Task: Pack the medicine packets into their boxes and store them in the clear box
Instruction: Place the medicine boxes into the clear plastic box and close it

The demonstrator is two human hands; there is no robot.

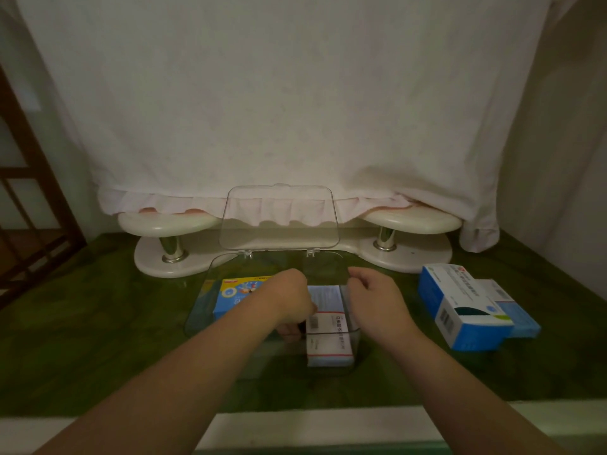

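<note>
Green, marbled and glossy, the tabletop (98, 339) runs the full width in front of the person, with a dark wooden frame (29, 192) standing at the far left. Toward the middle sits the clear box (200, 300), its hinged lid (279, 218) thrown open and standing up at the back, in front of a white two-tier stand (170, 224) and a pale hanging cloth (295, 93). Inside the clear box, against its left side, lies a yellow and blue medicine box (239, 290), flat on the bottom. Just right of it the left hand (289, 300) reaches down into the clear box, fingers curled round the left edge of a white medicine box (328, 326) with a red stripe and a barcode; that box rests in the right half of the clear box. The right hand (374, 297) hangs over the right rim, fingers bent inward; I cannot tell whether it has hold of anything. Further right, out on the table and apart from the clear box, a blue and white medicine box (460, 310) lies on top of a second blue box (519, 316).
</note>
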